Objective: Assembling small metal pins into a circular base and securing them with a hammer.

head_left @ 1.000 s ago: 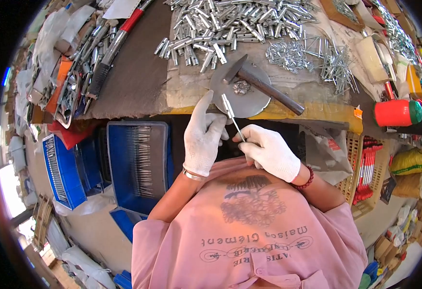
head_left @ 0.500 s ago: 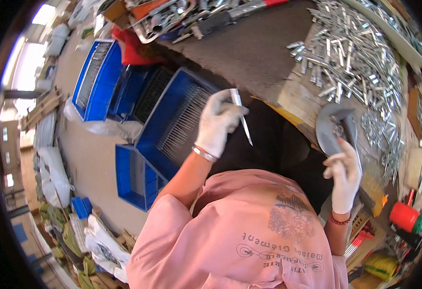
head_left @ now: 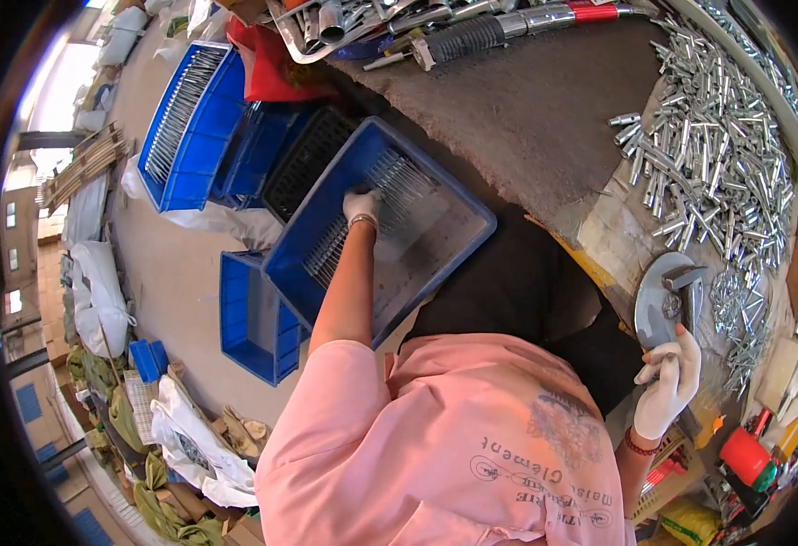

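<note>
My left hand (head_left: 362,204), in a white glove, reaches down into a blue plastic crate (head_left: 472,215) beside the bench and rests on the thin metal rods (head_left: 397,178) lying in it. Whether the fingers still hold a rod is hidden. My right hand (head_left: 667,387), also gloved, stays at the bench edge, curled around the handle of a hammer (head_left: 687,287). The hammer's head lies on a round grey metal plate (head_left: 651,309). My pink shirt fills the lower middle of the view.
A large heap of short shiny metal tubes (head_left: 717,155) covers the bench to the right. A dark mat (head_left: 544,109) and long tools (head_left: 472,32) lie further back. More blue crates (head_left: 185,127) (head_left: 249,318) stand on the floor. A red container (head_left: 745,452) sits at lower right.
My left hand carried a thin rod from the plate out to the left and down into the blue crate. My right hand moved onto the hammer handle. My head turned left.
</note>
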`<state>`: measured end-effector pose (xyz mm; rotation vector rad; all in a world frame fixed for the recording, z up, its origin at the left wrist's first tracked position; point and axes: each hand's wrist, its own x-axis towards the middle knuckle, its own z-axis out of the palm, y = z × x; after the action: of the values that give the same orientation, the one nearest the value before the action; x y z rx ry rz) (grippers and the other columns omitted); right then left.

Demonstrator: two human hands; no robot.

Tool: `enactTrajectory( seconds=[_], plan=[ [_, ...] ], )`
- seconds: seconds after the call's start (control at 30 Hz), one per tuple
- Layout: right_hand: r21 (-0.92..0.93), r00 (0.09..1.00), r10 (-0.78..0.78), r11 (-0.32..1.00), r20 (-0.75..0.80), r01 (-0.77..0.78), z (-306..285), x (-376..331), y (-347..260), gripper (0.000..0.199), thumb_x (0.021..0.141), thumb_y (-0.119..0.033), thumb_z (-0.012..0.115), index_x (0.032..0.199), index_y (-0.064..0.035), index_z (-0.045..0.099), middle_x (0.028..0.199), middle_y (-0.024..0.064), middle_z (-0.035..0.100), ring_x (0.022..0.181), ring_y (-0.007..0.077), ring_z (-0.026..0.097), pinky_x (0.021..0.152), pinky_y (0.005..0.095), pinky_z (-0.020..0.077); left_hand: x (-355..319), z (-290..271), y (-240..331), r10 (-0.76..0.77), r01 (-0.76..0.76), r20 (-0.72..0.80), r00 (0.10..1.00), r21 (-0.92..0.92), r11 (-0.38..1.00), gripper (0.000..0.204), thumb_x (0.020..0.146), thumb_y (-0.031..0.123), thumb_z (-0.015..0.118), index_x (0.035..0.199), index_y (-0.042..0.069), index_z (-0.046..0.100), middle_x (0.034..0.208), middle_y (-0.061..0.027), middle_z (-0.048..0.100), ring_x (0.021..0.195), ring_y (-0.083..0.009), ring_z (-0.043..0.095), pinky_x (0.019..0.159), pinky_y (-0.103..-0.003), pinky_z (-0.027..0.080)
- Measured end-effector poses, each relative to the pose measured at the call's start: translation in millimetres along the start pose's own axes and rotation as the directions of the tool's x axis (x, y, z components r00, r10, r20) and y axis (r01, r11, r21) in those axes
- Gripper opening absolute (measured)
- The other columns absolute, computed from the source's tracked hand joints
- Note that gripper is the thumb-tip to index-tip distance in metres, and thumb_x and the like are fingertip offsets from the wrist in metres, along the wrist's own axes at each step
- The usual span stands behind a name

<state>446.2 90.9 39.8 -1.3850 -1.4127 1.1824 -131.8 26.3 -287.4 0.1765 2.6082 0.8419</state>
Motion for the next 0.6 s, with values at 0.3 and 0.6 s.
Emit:
enactTrajectory(
  seconds=[0.3,0.6],
  plan=[
    [0.072,0.994,0.003,0.997,0.108,-0.01,3,6,-5,0.038,0.104,-0.008,0.054,0.139,0.0017,0.064,0.091,0.0099,0.072,0.066,0.0098,0.061,0.062,0.0243,0.0503,-25,18,29,0.107,-0.112,-0.093,0.99,-0.053,0.992,0.048,0.091,0.026,0.086,0.124,-0.005,0.07,0.12,-0.0216,0.076,0.105,-0.0317,0.072,0.096,-0.041,0.056],
    [0.767,0.901,-0.017,0.531,0.433,-0.359,7,-10,-16,0.069,0.114,-0.05,0.047,0.158,0.0043,0.044,0.114,0.0223,0.074,0.093,0.0307,0.077,0.08,0.0394,0.0634,-275,-130,208,0.698,-0.534,0.082,0.712,-0.582,0.613,0.013,0.103,0.016,0.071,0.103,0.003,0.075,0.089,-0.0004,0.069,0.072,-0.0065,0.058,0.062,-0.023,0.045]
  ],
)
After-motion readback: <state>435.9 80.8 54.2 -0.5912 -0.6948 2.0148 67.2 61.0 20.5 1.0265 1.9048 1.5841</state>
